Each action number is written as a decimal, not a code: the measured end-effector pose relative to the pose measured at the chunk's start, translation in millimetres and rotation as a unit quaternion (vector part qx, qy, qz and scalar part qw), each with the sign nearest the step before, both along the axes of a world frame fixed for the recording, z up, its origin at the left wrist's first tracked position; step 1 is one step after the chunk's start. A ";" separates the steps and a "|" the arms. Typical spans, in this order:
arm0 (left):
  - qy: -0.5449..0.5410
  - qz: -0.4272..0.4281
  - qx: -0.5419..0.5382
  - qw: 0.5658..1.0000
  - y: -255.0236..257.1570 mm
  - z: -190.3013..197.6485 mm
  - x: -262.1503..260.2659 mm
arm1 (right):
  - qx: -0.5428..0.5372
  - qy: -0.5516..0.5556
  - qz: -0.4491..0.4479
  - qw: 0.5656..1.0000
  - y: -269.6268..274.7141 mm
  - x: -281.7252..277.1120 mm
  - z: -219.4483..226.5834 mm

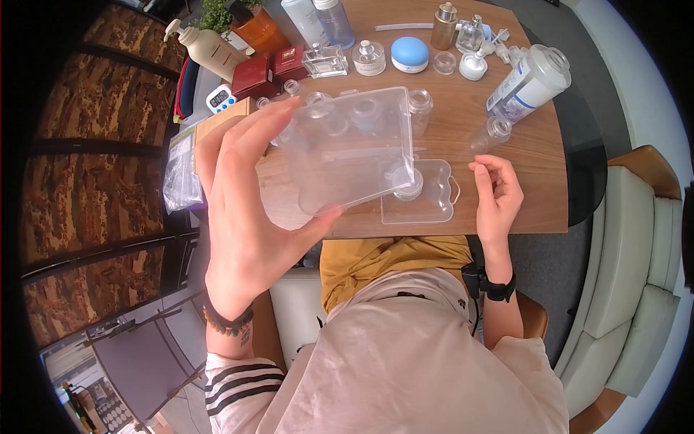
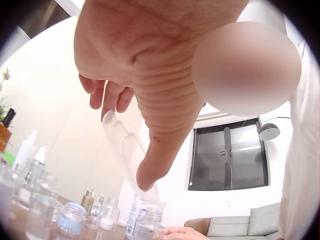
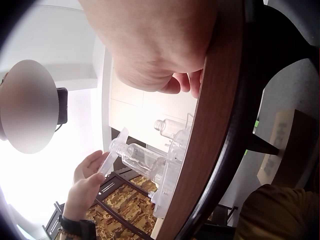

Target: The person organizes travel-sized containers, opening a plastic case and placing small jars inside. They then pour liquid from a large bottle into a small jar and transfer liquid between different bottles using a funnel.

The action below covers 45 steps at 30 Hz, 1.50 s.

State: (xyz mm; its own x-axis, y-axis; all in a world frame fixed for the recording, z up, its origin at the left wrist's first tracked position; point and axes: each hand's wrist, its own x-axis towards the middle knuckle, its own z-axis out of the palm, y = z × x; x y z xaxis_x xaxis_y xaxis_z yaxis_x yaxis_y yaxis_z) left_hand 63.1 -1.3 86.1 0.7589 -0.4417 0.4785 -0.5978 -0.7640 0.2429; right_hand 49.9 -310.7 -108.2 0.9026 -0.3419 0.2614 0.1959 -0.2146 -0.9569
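Observation:
My left hand (image 1: 242, 195) grips a clear, shallow plastic case (image 1: 347, 163) by its edges, thumb at the bottom and fingers at the upper left, raised over the table. In the left wrist view, the thumb presses one side of that case (image 2: 122, 145). Below it, a second clear plastic case (image 1: 437, 202) with a loop at one end lies near the table's front edge; a small clear bottle (image 1: 410, 184) stands beside or on it. My right hand (image 1: 499, 202) rests at the table edge, fingers loosely bent, holding nothing visible. Just beyond its fingertips is a clear bottle (image 1: 497, 130).
Across the back of the wooden table (image 1: 535, 210) stand a pump bottle (image 1: 210, 50), dark red boxes (image 1: 253, 76), perfume bottles (image 1: 369, 58), a blue-lidded jar (image 1: 410, 54) and a large clear labelled bottle (image 1: 531, 83). A white timer (image 1: 220, 98) sits at the left.

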 end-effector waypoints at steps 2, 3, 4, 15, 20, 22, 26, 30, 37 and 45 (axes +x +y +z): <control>-0.006 0.000 0.015 1.000 0.9 0.7 -0.3 | 0.000 0.003 0.000 1.000 -0.2 -0.2 0.2; -0.006 0.000 0.015 1.000 0.9 0.5 -0.8 | 0.001 0.006 0.000 1.000 -0.3 -0.3 0.4; -0.009 0.001 0.018 1.000 0.8 0.1 -1.5 | 0.001 0.006 0.000 1.000 -0.5 -0.4 0.6; -0.043 0.001 0.048 0.998 0.7 -1.9 -7.9 | -0.017 0.009 -0.002 1.000 -0.4 0.1 1.3; -0.063 -0.005 0.065 0.996 0.1 -1.0 -9.9 | -0.028 0.010 -0.005 1.000 -0.4 0.4 1.3; -0.070 -0.008 0.066 0.995 0.3 -1.9 -10.3 | -0.028 0.008 -0.006 1.000 -0.3 0.5 1.2; -0.095 -0.023 0.060 0.993 0.6 -4.3 -10.9 | -0.030 0.011 -0.005 0.999 -0.6 0.2 1.3; -0.111 -0.021 0.062 0.992 0.7 -6.7 -13.6 | -0.031 0.013 -0.005 0.999 -0.3 0.1 2.2; -0.166 -0.030 0.087 0.982 1.8 -13.1 -14.6 | -0.028 0.011 -0.006 1.000 0.0 0.2 2.4; -0.284 -0.004 0.174 0.943 -0.5 -15.3 -32.2 | -0.025 0.017 -0.011 0.999 0.9 -0.4 2.6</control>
